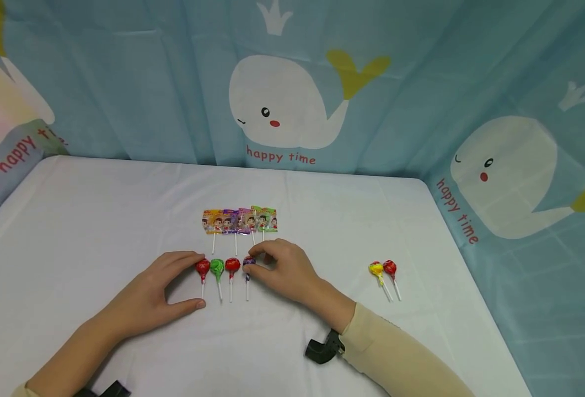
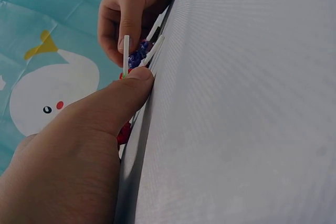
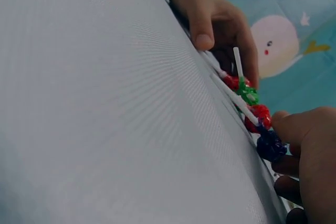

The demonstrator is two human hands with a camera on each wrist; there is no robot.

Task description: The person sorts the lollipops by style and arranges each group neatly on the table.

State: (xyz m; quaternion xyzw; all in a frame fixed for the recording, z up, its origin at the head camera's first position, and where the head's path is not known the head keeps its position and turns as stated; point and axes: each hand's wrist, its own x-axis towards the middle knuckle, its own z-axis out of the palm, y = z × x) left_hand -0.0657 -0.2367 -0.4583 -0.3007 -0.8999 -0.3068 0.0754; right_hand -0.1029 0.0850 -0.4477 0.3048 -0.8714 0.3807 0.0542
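Note:
Four lollipops stand side by side in a row on the white table: a red lollipop (image 1: pixel 203 267), a green lollipop (image 1: pixel 216 267), another red lollipop (image 1: pixel 232 265) and a purple lollipop (image 1: pixel 249 262), sticks toward me. My right hand (image 1: pixel 287 270) pinches the purple lollipop's head between thumb and fingers at the row's right end; the right wrist view shows its dark wrapper (image 3: pixel 271 146) close by the fingertips. At the left end, my left hand (image 1: pixel 155 295) touches the first red lollipop's head with a fingertip, its thumb spread near the stick's lower end.
Behind the row lie several flat packaged lollipops (image 1: pixel 240 220) in orange, purple, pink and green wrappers, overlapping. Off to the right are a yellow lollipop (image 1: pixel 376 269) and a red one (image 1: pixel 390 268). A blue whale-print curtain (image 1: pixel 183 99) borders the table (image 1: pixel 123 204).

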